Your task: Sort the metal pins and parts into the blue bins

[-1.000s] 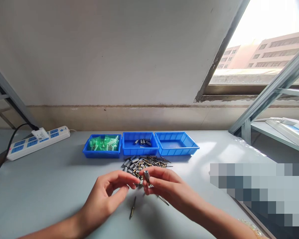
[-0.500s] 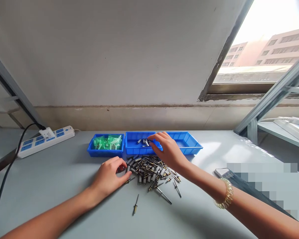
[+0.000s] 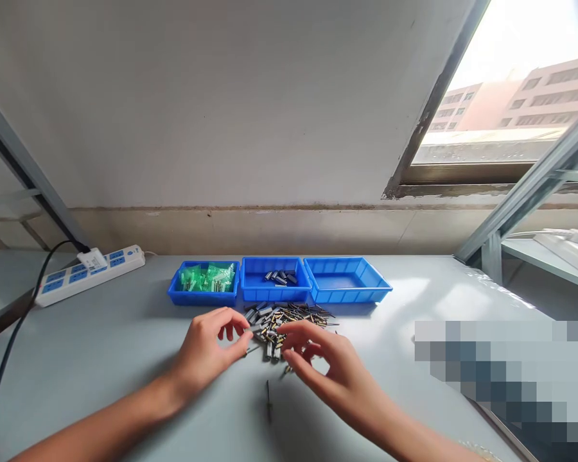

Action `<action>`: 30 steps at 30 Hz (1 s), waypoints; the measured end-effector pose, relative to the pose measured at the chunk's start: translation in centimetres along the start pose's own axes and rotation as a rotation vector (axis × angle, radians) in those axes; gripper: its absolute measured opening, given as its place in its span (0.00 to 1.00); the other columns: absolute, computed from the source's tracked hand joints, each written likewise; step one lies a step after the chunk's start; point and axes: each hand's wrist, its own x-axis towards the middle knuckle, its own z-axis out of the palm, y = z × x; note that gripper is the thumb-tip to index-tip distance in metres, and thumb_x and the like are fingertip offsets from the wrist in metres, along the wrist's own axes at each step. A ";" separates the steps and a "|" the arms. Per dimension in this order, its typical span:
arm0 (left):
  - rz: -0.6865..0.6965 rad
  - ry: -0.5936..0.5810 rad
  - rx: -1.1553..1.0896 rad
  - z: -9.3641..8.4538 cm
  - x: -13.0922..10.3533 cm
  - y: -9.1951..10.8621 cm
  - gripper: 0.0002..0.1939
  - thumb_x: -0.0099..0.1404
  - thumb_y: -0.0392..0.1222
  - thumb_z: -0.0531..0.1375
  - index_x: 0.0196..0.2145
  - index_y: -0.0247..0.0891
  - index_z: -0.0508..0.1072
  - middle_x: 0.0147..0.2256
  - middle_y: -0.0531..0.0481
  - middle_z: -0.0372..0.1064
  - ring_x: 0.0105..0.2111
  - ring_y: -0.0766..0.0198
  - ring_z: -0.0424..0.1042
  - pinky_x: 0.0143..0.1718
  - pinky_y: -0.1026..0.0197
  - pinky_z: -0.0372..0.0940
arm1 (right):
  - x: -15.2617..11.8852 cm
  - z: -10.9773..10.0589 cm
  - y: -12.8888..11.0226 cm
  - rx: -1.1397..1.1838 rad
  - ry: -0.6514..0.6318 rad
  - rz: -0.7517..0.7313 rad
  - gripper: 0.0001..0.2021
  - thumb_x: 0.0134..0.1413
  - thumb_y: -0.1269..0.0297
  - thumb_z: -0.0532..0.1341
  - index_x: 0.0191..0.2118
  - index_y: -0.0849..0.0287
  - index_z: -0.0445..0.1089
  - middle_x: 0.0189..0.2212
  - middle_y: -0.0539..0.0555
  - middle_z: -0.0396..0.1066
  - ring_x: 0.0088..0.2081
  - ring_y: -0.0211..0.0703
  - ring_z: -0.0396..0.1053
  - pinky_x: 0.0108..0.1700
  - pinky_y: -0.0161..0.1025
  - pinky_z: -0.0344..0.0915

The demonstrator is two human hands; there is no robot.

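A pile of silver hex standoffs and blind rivets (image 3: 270,350) lies on the table between my hands. At its left edge, my left hand (image 3: 212,350) pinches a hex standoff (image 3: 255,328) between thumb and fingertips. My right hand (image 3: 330,366) reaches over the pile's right side, thumb and fingers apart, with nothing visible in them; it hides part of the pile. Several standoffs (image 3: 280,278) rest in the middle blue bin (image 3: 274,295) behind the pile. One loose rivet (image 3: 268,401) lies nearer the front.
A left blue bin (image 3: 202,298) contains green packets (image 3: 207,277), and a right blue bin (image 3: 349,295) stands beside the middle one. A power strip (image 3: 91,273) with a black cable (image 3: 17,333) sits at the back left. Metal frame posts (image 3: 491,256) rise at the right.
My right hand has come back from the middle bin to above the pile. More standoffs now show in that bin. My left hand has barely moved.
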 end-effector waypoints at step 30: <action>-0.398 -0.189 -0.998 1.0 -3.5 2.6 0.12 0.54 0.32 0.61 0.38 0.39 0.74 0.37 0.49 0.74 0.37 0.61 0.72 0.42 0.60 0.66 | -0.7 1.0 0.6 0.097 0.072 -0.047 0.06 0.45 0.74 0.59 0.31 0.58 0.68 0.27 0.50 0.72 0.28 0.37 0.68 0.31 0.35 0.68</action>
